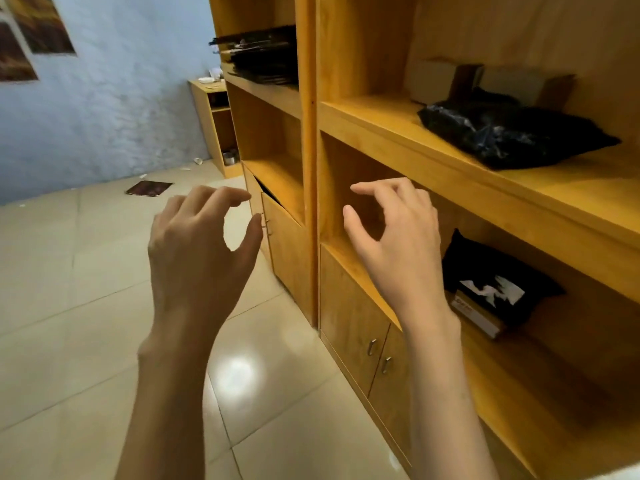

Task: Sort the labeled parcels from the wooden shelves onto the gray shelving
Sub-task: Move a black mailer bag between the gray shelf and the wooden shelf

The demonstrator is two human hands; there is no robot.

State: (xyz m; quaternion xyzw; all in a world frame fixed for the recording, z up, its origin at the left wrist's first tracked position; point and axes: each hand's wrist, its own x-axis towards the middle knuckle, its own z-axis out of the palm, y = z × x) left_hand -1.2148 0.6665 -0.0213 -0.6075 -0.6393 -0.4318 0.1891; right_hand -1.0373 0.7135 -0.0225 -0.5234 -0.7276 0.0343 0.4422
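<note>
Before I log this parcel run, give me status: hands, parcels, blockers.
Left hand and right hand open, empty. Black parcel on upper shelf, labeled parcel below. Nothing seen in the way.

Wooden shelves (398,133): yellow-toned wood w/ smooth satin finish, showing grain. Black parcel (512,133), upper shelf: crinkled glossy plastic, catching light. Lower parcel (498,282): matt black plastic w/ white paper label. Cabinet handles (372,347): shiny metal. Floor tiles (86,271): glossy, reflecting glare. Wall (121,98): rough matt blue.
</note>
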